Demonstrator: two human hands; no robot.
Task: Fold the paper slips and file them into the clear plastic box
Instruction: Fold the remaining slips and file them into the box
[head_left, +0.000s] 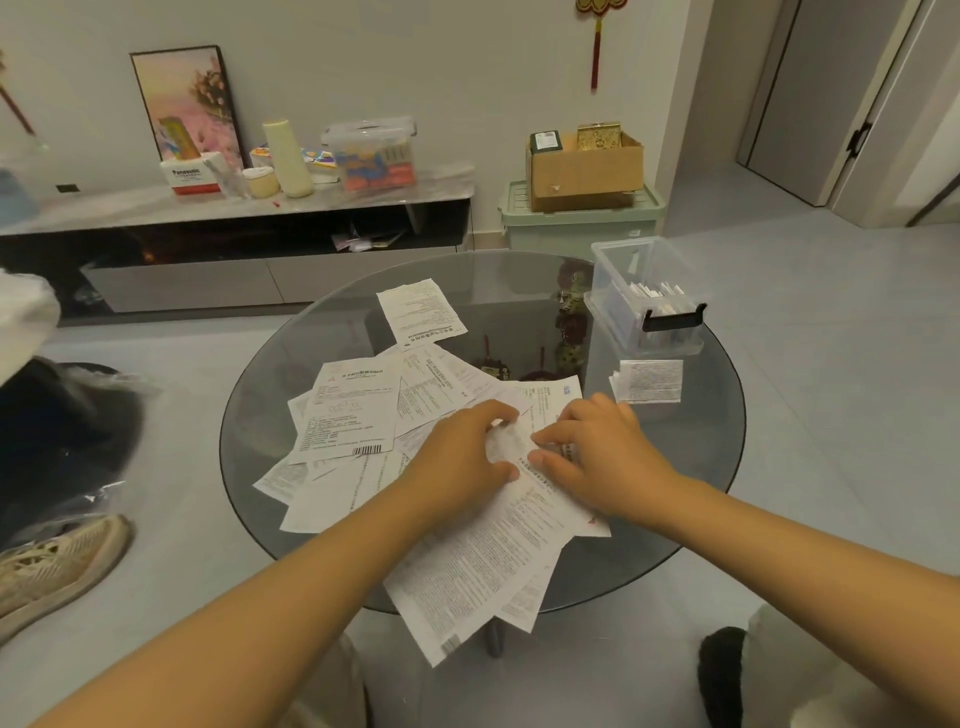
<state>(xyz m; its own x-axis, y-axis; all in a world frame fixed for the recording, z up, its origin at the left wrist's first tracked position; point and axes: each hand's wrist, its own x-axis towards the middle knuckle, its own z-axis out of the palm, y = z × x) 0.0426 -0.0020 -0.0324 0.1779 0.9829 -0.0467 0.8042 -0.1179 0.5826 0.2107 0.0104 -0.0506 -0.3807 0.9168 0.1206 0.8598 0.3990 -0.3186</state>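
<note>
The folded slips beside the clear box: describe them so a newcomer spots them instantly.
On the round glass table, find the clear plastic box with black latch at the far right. Just nearer than it lies a small folded stack of white printed slips, compact and alone, apart from the loose central sheets.

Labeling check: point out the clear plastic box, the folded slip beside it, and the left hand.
clear plastic box (623, 270), head view, left wall.
folded slip (652, 381), head view, middle.
left hand (462, 457), head view, back.
</note>
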